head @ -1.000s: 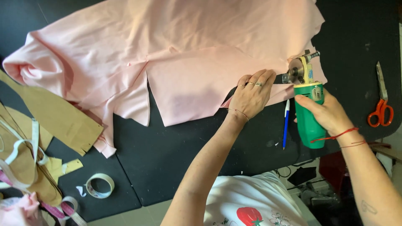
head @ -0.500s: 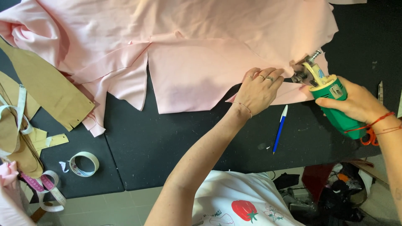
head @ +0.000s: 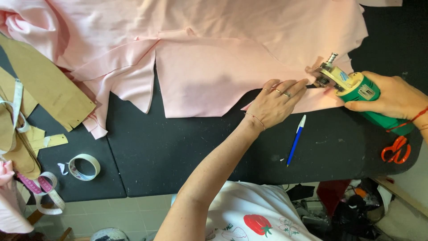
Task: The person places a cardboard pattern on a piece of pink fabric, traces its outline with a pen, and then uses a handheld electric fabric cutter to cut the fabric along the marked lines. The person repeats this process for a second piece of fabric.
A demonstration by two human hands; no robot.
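Two hands at work at the 3 o'clock side of the dark surface (head: 178,151). Right hand (head: 392,98) wrapped tight round a green electric cutter (head: 356,91), its head set into the edge of the pink fabric (head: 214,67). Left hand (head: 274,105) lies flat, fingers spread, on the cloth just beside the blade at its 9 o'clock, likely pinning it taut. Blue pen (head: 296,139) at 6 o'clock of that hand; orange scissors (head: 396,149) below the cutter; tape roll (head: 84,167) and brown paper patterns (head: 44,89) far off at 9 o'clock.
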